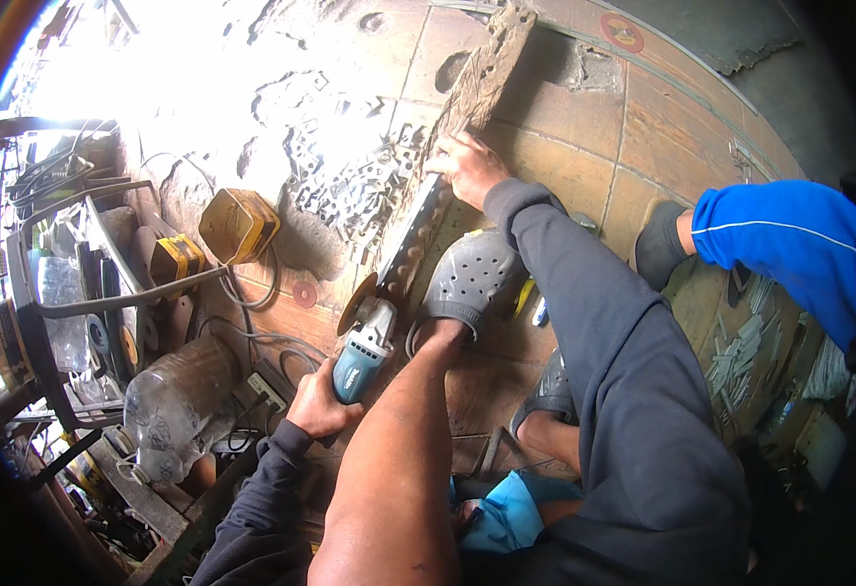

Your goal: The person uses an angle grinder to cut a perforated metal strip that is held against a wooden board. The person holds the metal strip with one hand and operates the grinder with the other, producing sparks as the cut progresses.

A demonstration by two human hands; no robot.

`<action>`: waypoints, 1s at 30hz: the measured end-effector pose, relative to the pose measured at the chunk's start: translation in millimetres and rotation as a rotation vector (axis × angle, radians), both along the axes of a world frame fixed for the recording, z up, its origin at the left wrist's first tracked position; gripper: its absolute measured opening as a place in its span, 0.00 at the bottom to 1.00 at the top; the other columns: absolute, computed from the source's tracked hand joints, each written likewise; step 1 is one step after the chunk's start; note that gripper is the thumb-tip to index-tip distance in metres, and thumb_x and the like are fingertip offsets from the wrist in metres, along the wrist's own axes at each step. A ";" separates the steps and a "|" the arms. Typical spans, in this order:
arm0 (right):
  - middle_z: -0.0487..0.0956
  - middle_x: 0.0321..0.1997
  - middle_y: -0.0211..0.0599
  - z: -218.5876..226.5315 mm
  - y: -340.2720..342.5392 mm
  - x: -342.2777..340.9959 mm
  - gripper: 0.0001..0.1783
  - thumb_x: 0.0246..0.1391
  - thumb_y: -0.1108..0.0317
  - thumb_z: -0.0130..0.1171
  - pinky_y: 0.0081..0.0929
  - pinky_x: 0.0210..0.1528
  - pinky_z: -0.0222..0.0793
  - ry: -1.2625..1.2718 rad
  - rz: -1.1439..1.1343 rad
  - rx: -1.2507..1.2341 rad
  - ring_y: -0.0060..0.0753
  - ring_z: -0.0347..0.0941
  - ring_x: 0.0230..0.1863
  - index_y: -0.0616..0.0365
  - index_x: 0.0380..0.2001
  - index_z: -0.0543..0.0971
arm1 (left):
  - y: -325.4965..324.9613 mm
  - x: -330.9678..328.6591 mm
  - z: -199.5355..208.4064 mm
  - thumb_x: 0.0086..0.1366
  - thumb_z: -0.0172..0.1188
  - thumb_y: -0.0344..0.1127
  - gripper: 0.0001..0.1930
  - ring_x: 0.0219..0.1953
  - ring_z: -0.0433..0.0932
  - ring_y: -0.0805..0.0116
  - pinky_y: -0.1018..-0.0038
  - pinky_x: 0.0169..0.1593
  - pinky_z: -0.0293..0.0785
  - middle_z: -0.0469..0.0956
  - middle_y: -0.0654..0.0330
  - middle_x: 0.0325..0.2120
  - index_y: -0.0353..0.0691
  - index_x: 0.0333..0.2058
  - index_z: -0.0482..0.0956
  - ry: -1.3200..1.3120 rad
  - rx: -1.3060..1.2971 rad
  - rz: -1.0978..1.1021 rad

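Note:
My left hand (321,402) is wrapped round the body of a teal angle grinder (362,359). The grinder's thin brown disc (358,301) stands on edge at the near end of a narrow metal strip (413,230); whether they touch I cannot make out. This strip lies along a worn wooden beam (487,73). Further up the beam, my right hand (467,168) grips the strip's far end, fingers bent over it. My foot in a grey clog (472,278) rests beside the strip, close to the disc.
Many small cut metal pieces (345,181) lie left of the beam. A yellow-black container (237,227), cables, a large plastic bottle (179,405) and a cluttered rack (86,303) stand at left. Another person's blue-clad leg (780,234) is at right, near metal strips (746,356).

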State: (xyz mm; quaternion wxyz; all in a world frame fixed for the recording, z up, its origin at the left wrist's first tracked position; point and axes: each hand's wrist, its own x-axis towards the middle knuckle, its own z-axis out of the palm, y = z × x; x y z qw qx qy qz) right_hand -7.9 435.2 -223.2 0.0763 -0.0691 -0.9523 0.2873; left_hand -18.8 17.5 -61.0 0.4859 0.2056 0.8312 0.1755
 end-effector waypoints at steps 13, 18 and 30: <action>0.80 0.59 0.37 0.0 -0.7 -3.5 0.17 0.63 0.72 0.58 0.43 0.69 0.73 -0.087 0.014 0.007 0.46 0.74 0.64 0.38 0.48 0.90 | 1.3 -6.4 -1.3 0.45 0.74 0.40 0.39 0.44 0.86 0.35 0.55 0.51 0.81 0.84 0.32 0.35 0.23 0.54 0.75 -0.005 0.001 -0.023; 0.81 0.51 0.35 -1.9 -3.4 -2.6 0.16 0.57 0.76 0.63 0.42 0.61 0.77 0.046 -0.015 0.013 0.46 0.76 0.57 0.45 0.45 0.90 | 5.9 -6.6 2.1 0.45 0.74 0.40 0.39 0.44 0.87 0.37 0.56 0.52 0.81 0.84 0.32 0.36 0.24 0.55 0.75 -0.012 0.004 -0.014; 0.80 0.58 0.37 0.1 -1.9 -5.3 0.17 0.61 0.72 0.60 0.42 0.69 0.72 -0.099 0.001 -0.028 0.46 0.73 0.64 0.38 0.47 0.90 | -5.1 -6.0 -3.7 0.45 0.73 0.40 0.39 0.45 0.87 0.39 0.57 0.52 0.81 0.84 0.33 0.36 0.23 0.55 0.75 -0.020 0.003 -0.006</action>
